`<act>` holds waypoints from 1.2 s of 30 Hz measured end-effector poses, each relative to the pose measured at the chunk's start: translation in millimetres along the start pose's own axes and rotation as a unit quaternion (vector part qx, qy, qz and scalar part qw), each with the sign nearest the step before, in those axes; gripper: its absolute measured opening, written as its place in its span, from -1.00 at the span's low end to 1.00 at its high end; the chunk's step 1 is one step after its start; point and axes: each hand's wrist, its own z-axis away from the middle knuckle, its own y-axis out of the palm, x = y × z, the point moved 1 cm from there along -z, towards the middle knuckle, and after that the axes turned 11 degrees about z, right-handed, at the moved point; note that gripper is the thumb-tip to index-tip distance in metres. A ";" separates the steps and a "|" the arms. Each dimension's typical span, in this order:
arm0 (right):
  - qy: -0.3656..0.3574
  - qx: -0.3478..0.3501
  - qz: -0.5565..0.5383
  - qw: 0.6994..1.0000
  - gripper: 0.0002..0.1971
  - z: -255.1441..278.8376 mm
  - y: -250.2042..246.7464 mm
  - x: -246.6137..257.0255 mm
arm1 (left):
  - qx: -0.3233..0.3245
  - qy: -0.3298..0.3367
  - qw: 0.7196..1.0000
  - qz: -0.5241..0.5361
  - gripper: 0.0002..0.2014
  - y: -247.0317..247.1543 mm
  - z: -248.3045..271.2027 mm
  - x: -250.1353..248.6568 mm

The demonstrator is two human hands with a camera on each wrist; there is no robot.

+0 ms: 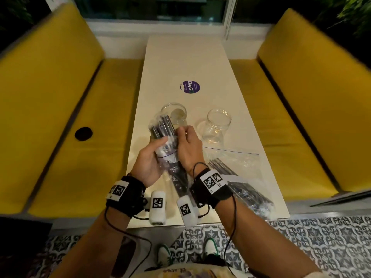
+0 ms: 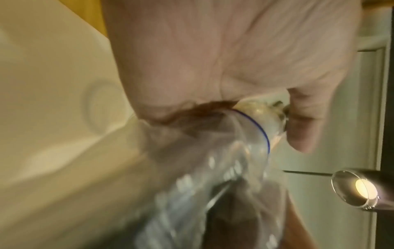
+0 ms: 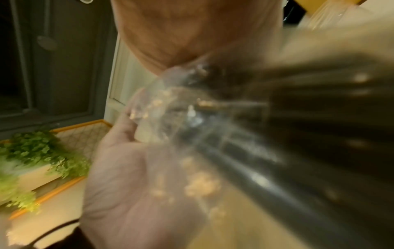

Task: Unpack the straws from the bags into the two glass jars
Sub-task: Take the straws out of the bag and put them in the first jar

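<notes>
Both hands hold a clear zip bag (image 1: 163, 137) of dark straws (image 1: 160, 127) above the near half of the white table (image 1: 186, 63). My left hand (image 1: 158, 151) grips the bag's middle from the left, thumb over it by the blue zip line (image 2: 251, 133). My right hand (image 1: 183, 135) pinches the plastic from the right. The bag's upper end overlaps the left glass jar (image 1: 174, 115). The right glass jar (image 1: 216, 125) stands empty further right. Up close the straws (image 3: 266, 151) and plastic are blurred.
A second clear bag (image 1: 241, 177) of dark straws lies on the table's near right, partly under my right wrist. A purple round sticker (image 1: 189, 87) sits mid-table. Yellow benches (image 1: 60, 117) flank both sides. A window is beyond the far end.
</notes>
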 end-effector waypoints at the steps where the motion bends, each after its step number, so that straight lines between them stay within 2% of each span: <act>1: 0.003 -0.002 0.013 1.000 -0.70 -3.4 -1.1 -2.1 | 0.018 -0.008 1.000 -0.014 -0.60 -0.2 -0.6 -3.0; 2: 0.003 -0.004 0.022 1.000 -0.68 -5.3 -1.7 -3.6 | 0.034 -0.010 0.999 -0.037 -0.72 -0.8 -2.4 -5.6; 4: 0.001 -0.012 0.026 1.000 -0.58 -5.9 0.0 -3.5 | 0.039 -0.009 0.996 -0.085 -0.80 -3.5 -6.9 -12.1; 5: 0.002 -0.013 0.023 1.000 -0.54 -4.5 0.7 -2.1 | 0.048 -0.011 0.994 -0.102 -0.78 -4.9 -8.1 -16.1; 8: 0.004 -0.019 0.006 1.000 -0.52 -2.6 4.9 2.3 | 0.042 -0.004 0.991 -0.129 -0.52 -9.8 -13.3 -21.6; 11: 0.011 -0.009 -0.014 1.000 -0.62 4.6 10.3 8.7 | -0.001 0.040 0.994 -0.098 -0.51 -9.8 -15.8 -22.3; 13: 0.050 0.010 -0.086 0.995 -0.68 11.1 10.0 8.3 | -0.023 0.072 0.994 -0.073 -0.51 -9.2 -17.2 -25.9; 15: 0.070 0.027 -0.140 0.987 -0.66 15.7 4.3 2.1 | -0.045 0.098 0.994 -0.009 -0.69 -13.4 -19.3 -35.1; 17: 0.033 0.017 -0.056 0.998 -0.74 20.0 -5.3 -6.2 | -0.062 0.121 0.989 0.057 -0.83 -17.7 -21.9 -49.9; 19: 0.026 0.009 0.005 1.000 -0.75 27.7 -6.9 -13.4 | -0.078 0.145 0.983 0.077 -0.82 -18.9 -26.3 -58.0; 22: 0.051 -0.057 -0.061 0.995 -0.76 40.6 3.8 -13.5 | -0.130 0.162 0.974 0.089 -0.82 -12.6 -29.0 -51.6; 23: 0.033 -0.090 -0.076 0.992 -0.75 43.1 5.9 -10.3 | -0.140 0.156 0.973 0.095 -0.78 -8.4 -29.1 -48.8; 24: -0.020 -0.117 -0.057 0.991 -0.71 44.9 5.0 -4.8 | -0.153 0.152 0.972 0.092 -0.71 -5.3 -28.9 -46.6; 25: -0.097 -0.129 -0.020 0.987 -0.64 43.9 2.6 -0.1 | -0.153 0.149 0.973 0.087 -0.61 -1.9 -30.0 -46.0; 27: -0.258 -0.105 0.044 0.959 -0.52 35.0 -5.5 0.1 | -0.178 0.146 0.970 0.077 -0.40 0.2 -30.8 -44.5; 29: -0.337 -0.096 0.081 0.933 -0.54 19.7 -16.0 -4.4 | -0.197 0.133 0.968 0.076 -0.46 1.0 -33.8 -40.5; 31: -0.342 -0.111 0.079 0.930 -0.58 2.1 -21.4 -8.1 | -0.194 0.092 0.971 0.105 -0.62 9.3 -36.6 -30.2; 33: -0.330 -0.116 0.048 0.935 -0.61 -9.0 -25.0 -5.8 | -0.203 0.102 0.965 0.129 -0.71 8.4 -44.2 -18.4; 36: -0.257 -0.070 -0.066 0.962 -0.61 -22.6 -32.5 4.4 | -0.272 0.137 0.940 0.151 -0.51 7.4 -54.1 -9.9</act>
